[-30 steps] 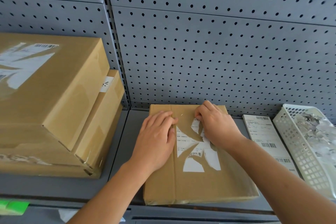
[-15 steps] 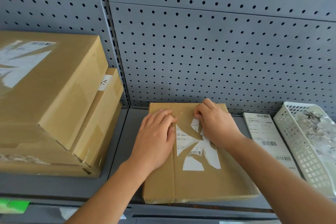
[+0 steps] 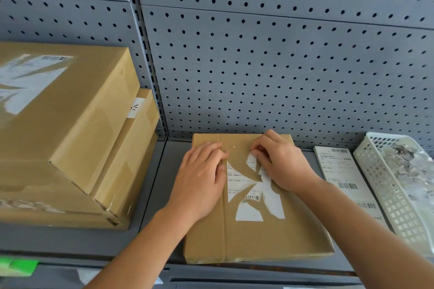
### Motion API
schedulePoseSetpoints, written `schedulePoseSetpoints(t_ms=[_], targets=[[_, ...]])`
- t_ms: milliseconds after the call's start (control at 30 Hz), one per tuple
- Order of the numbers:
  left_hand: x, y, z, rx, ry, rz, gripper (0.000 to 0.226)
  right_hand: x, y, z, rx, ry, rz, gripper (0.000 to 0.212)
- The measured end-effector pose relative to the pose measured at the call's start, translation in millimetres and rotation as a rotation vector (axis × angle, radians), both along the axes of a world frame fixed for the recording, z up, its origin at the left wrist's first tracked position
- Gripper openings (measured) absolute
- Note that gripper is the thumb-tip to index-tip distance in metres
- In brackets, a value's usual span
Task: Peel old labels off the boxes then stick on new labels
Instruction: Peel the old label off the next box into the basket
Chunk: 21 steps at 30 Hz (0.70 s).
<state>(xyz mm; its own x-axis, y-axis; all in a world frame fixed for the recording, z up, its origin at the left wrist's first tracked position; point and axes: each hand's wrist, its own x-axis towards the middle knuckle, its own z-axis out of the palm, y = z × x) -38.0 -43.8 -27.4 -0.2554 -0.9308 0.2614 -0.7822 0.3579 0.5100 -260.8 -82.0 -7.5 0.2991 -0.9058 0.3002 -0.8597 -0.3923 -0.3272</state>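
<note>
Lying in the middle of the grey shelf [image 3: 155, 171], from near its back edge to its front edge, the brown box [image 3: 258, 239] carries a torn white label [image 3: 239, 185]. The left hand [image 3: 202, 180] presses straight fingers flat on the box, and the right hand [image 3: 281, 166] pinches the label's upper shred with curled fingertips (a printed sheet [image 3: 342, 176] and white basket [image 3: 385, 185] lie toward the right edge).
</note>
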Motion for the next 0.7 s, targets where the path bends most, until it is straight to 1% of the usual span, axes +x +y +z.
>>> schedulePoseSetpoints(t_ms=[67,133,200,267,367,433,500,533,600,700], targets=[[-1,0,1,0.000,0.001,0.001,0.029,2,-3,1,-0.007,0.093,-0.013,0.007],[-1,0,0,-0.001,-0.003,-0.003,0.030,4,-6,3,0.005,0.216,-0.024,0.020],[0,0,0,-0.003,-0.006,-0.005,0.030,7,-8,6,0.071,0.292,-0.012,0.033],[0,0,0,0.001,-0.007,-0.005,0.030,7,-8,11,0.145,0.310,-0.010,0.040],[-1,0,1,0.009,-0.010,-0.009,0.031,4,-9,10,0.168,0.309,-0.018,0.044],[0,0,1,0.009,-0.008,-0.010,0.030,2,-7,6,0.153,0.251,-0.020,0.037],[0,0,1,0.011,-0.005,-0.007,0.030,-1,-3,3,0.121,0.111,-0.024,0.017],[-1,0,2,0.011,-0.005,-0.006,0.030,-2,-1,3,0.108,0.025,-0.030,0.014],[-1,0,2,0.009,-0.005,-0.005,0.030,-5,1,4,0.104,-0.115,-0.051,0.012],[0,0,1,0.004,-0.004,-0.005,0.029,-7,3,2,0.092,-0.143,-0.032,0.012]])
